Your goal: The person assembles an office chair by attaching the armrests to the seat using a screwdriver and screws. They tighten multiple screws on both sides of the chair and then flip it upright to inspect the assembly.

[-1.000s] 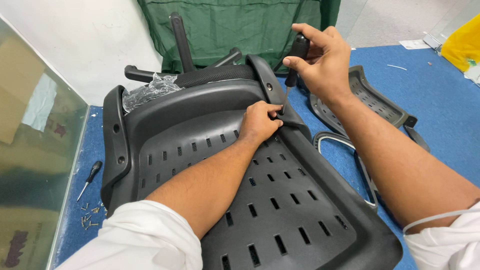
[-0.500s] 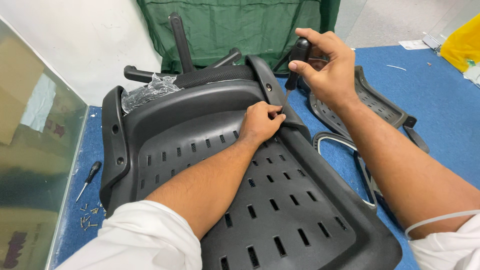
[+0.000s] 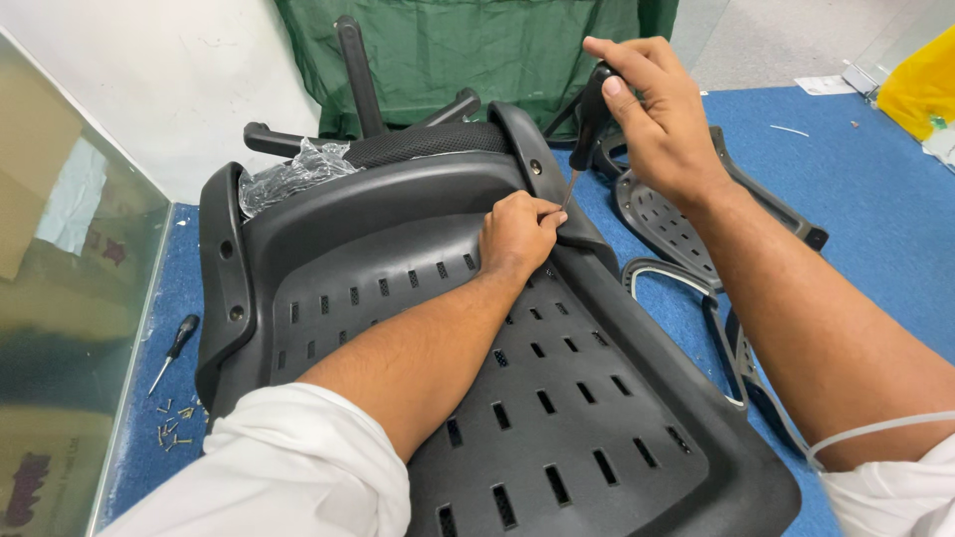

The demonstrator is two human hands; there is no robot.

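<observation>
Screwdriver (image 3: 589, 129) in right hand (image 3: 657, 119), left hand (image 3: 517, 234) steadying chair shell (image 3: 398, 298).

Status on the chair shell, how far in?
Done: cannot tell which screws are already in. In hand: right hand holds a screwdriver upright at the black chair shell edge; left hand pinches at its tip. Left: loose screws and a second screwdriver lie on the blue floor.

Chair shell (image 3: 398, 298): black plastic, rows of short slots across seat. Screwdriver (image 3: 589, 119) in right hand (image 3: 662, 119): black handle, silver shaft. Sleeves (image 3: 288, 467): white. Carpet (image 3: 856, 199): blue. Cloth (image 3: 477, 50) behind: dark green. Bag (image 3: 920, 89): yellow. Wrapping (image 3: 288, 179): clear, possibly plastic film. Second screwdriver (image 3: 174, 348): black handle.
</observation>
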